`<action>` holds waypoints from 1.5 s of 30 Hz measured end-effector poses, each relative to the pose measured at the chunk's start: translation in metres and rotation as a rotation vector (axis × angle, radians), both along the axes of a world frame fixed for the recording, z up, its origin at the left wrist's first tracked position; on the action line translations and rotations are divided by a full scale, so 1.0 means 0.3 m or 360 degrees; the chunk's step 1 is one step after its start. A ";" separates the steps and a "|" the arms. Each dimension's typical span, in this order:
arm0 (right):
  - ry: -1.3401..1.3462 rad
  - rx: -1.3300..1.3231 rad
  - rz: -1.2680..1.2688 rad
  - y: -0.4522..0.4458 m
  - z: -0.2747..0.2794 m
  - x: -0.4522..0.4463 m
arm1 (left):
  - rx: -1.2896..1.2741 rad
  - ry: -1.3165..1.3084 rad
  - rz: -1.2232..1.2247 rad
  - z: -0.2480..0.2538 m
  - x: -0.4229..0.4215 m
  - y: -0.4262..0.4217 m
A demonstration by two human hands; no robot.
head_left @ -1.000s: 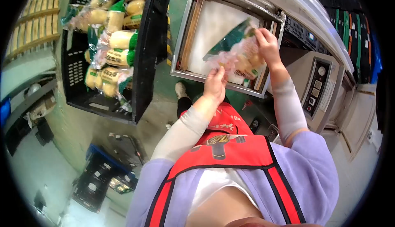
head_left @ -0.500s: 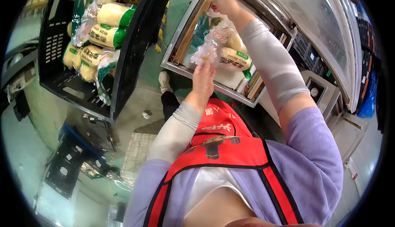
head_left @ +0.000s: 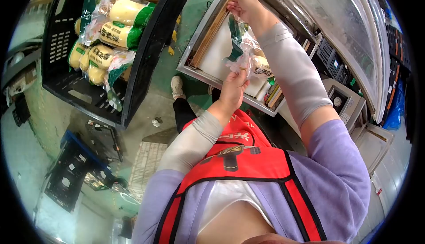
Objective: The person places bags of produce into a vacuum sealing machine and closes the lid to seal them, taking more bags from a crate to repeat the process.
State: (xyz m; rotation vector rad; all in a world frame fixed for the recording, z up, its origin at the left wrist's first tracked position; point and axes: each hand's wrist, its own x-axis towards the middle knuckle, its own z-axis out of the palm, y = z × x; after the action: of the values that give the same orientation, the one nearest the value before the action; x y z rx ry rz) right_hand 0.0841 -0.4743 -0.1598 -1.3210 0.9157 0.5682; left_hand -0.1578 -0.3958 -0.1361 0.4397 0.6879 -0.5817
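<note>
A clear plastic bag with green print (head_left: 242, 62) lies bunched over the white bed of a vacuum packing machine (head_left: 195, 73). Yellow packs with dark lettering (head_left: 262, 65) show at its right side, partly behind my right forearm. My left hand (head_left: 233, 90) has thumb and fingers pinched on the bag's near edge. At the bag's far corner, beside the brown bar (head_left: 217, 27) along the machine's left side, my right hand (head_left: 249, 10) is closed with bent fingers on the plastic.
A black crate (head_left: 133, 89) holding several bagged yellow packs (head_left: 119, 35) stands to the left. The machine's clear lid (head_left: 354, 31) is raised at the right, above a panel with a round gauge (head_left: 338, 99). Someone's shoe (head_left: 177, 87) is on the floor between crate and machine.
The bag has shifted right and gone from spread out to bunched, baring more white bed at the left. My left hand moved right with it; my right hand stayed near the far corner.
</note>
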 end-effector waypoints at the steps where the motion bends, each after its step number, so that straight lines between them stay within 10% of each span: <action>1: 0.0002 0.0001 -0.0001 -0.007 -0.016 0.004 | 0.0001 0.0002 -0.0001 -0.005 -0.002 0.000; 28: -0.0431 0.0253 0.0078 0.030 -0.019 0.012 | 0.0050 0.0041 -0.0002 -0.050 0.029 0.048; 34: -0.0554 -0.0758 0.1471 -0.132 -0.001 -0.126 | 0.0121 0.0123 0.0141 -0.087 0.069 0.077; 45: -0.0511 -0.1066 0.1185 -0.119 -0.082 -0.084 | 0.0412 0.0257 0.0267 -0.195 0.129 0.072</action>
State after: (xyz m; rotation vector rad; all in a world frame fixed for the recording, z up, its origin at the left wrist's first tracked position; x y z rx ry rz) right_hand 0.0587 -0.5101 -0.1844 -2.3172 0.3146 0.5999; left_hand -0.1192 -0.3744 -0.1947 0.5737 0.9506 -0.3724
